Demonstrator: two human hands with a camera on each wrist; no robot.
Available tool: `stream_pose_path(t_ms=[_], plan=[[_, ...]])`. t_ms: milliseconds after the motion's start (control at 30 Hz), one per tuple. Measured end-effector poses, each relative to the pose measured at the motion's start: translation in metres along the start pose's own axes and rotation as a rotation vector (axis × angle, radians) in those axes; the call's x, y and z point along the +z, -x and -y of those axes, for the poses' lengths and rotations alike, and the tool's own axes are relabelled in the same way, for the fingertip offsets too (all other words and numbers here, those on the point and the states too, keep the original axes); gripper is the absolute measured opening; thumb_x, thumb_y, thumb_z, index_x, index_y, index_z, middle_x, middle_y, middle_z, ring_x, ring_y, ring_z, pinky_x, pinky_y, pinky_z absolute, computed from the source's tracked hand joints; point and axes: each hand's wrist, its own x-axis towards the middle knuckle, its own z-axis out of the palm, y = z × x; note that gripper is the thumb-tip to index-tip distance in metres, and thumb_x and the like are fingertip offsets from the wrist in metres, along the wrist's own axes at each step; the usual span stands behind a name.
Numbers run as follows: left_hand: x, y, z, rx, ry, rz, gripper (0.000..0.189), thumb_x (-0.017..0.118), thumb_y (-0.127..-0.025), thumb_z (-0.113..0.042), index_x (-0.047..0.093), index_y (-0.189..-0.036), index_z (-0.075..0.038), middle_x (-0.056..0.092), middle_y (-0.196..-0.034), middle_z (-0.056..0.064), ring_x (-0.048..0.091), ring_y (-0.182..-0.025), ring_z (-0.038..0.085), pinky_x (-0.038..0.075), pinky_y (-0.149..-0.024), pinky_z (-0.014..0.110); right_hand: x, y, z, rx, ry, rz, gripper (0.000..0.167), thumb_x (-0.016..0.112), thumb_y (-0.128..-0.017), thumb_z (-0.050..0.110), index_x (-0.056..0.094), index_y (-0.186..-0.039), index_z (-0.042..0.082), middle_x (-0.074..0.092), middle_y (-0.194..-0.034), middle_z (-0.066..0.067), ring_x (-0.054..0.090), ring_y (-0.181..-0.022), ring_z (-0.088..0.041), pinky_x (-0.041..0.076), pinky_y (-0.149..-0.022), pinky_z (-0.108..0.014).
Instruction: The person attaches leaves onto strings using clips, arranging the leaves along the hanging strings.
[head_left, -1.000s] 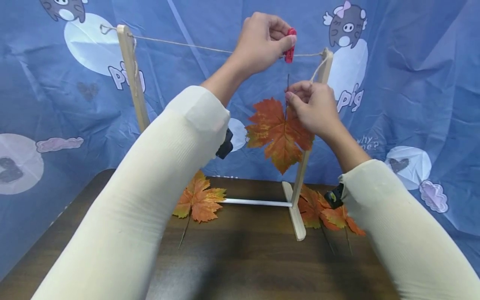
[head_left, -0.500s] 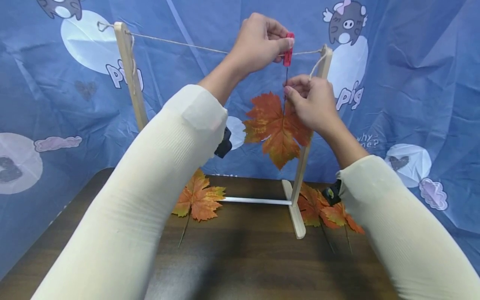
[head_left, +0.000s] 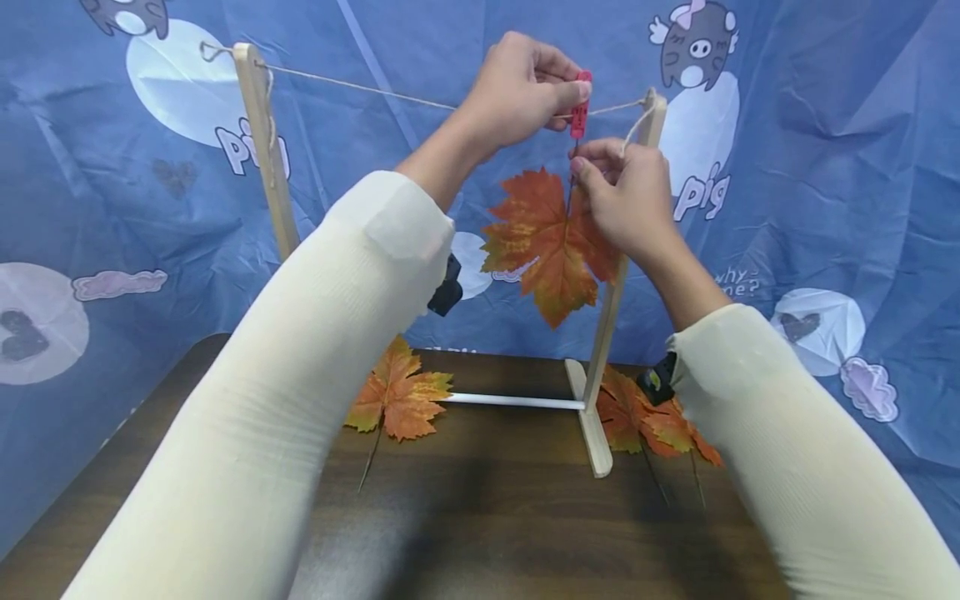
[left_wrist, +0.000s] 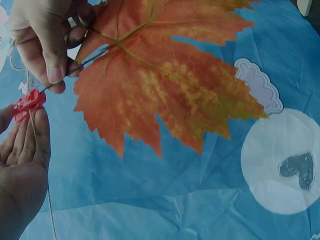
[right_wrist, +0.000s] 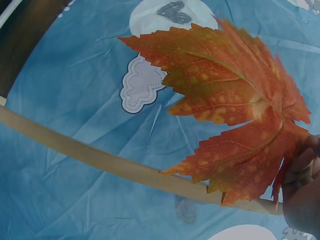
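My left hand (head_left: 525,87) pinches a red clothespin (head_left: 580,104) at the string (head_left: 360,87), toward its right end. Just below, my right hand (head_left: 626,196) holds the thin stem of an orange maple leaf (head_left: 555,246) between thumb and fingers. The stem's upper end meets the clothespin's lower tip. In the left wrist view the clothespin (left_wrist: 30,104) sits against the string, with the stem reaching its edge; how deep it goes inside cannot be told. The leaf (right_wrist: 240,90) hangs blade-down and fills much of the right wrist view.
Two wooden posts, the left post (head_left: 266,158) and right post (head_left: 611,308), carry the string; a white rod (head_left: 517,402) runs low between them. Maple leaves lie on the brown table (head_left: 525,517): a left leaf (head_left: 401,392) and overlapping right leaves (head_left: 626,412). A blue printed cloth (head_left: 420,42) hangs behind.
My right hand has raised the leaf, bringing its stem up to the clothespin. The left hand has lowered the clothespin slightly onto the string's level.
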Motion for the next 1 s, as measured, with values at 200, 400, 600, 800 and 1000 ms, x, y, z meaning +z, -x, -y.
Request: stream_pose_path(t_ms=[200, 400, 600, 800, 1000], plan=[[-0.003, 0.003, 0.000, -0.017, -0.017, 0.066, 0.034, 0.061, -0.103, -0.021, 0.065, -0.131, -0.003, 0.070, -0.116, 0.008, 0.068, -0.103, 0.016, 0.055, -0.088, 0.020, 0.000, 0.000, 0.000, 0.017, -0.035, 0.010, 0.025, 0.065, -0.102, 0.019, 0.074, -0.109, -0.004, 0.071, -0.086, -0.010, 0.061, -0.064, -0.009, 0.048, -0.057, -0.017], [-0.003, 0.004, 0.000, 0.002, -0.027, 0.090, 0.035, 0.061, -0.103, -0.022, 0.065, -0.132, -0.003, 0.069, -0.119, 0.009, 0.068, -0.106, 0.017, 0.054, -0.090, 0.021, 0.001, -0.001, -0.002, 0.037, -0.041, 0.013, 0.025, 0.064, -0.102, 0.018, 0.073, -0.110, -0.004, 0.072, -0.088, -0.009, 0.061, -0.067, -0.008, 0.049, -0.059, -0.017], [-0.003, 0.003, 0.001, 0.004, -0.104, 0.054, 0.035, 0.063, -0.102, -0.027, 0.068, -0.129, -0.006, 0.073, -0.115, 0.005, 0.067, -0.104, 0.014, 0.054, -0.088, 0.021, 0.001, -0.001, -0.002, 0.032, -0.020, 0.011, 0.025, 0.065, -0.102, 0.019, 0.074, -0.110, -0.003, 0.073, -0.093, -0.010, 0.062, -0.070, -0.008, 0.049, -0.061, -0.017], [-0.007, 0.003, 0.002, 0.007, -0.140, 0.040, 0.038, 0.065, -0.101, -0.031, 0.068, -0.131, -0.008, 0.074, -0.115, 0.004, 0.067, -0.102, 0.015, 0.054, -0.087, 0.024, 0.000, 0.000, -0.002, 0.024, 0.014, -0.002, 0.024, 0.066, -0.101, 0.020, 0.075, -0.110, 0.000, 0.073, -0.096, -0.010, 0.061, -0.069, -0.009, 0.048, -0.060, -0.018], [-0.011, 0.005, 0.004, 0.028, -0.218, -0.007, 0.047, 0.066, -0.101, -0.032, 0.061, -0.142, -0.011, 0.070, -0.129, 0.004, 0.067, -0.111, 0.012, 0.051, -0.095, 0.024, -0.004, 0.004, -0.005, 0.006, 0.030, -0.021, 0.025, 0.065, -0.101, 0.022, 0.076, -0.113, 0.003, 0.073, -0.106, -0.010, 0.063, -0.070, -0.008, 0.049, -0.061, -0.018]])
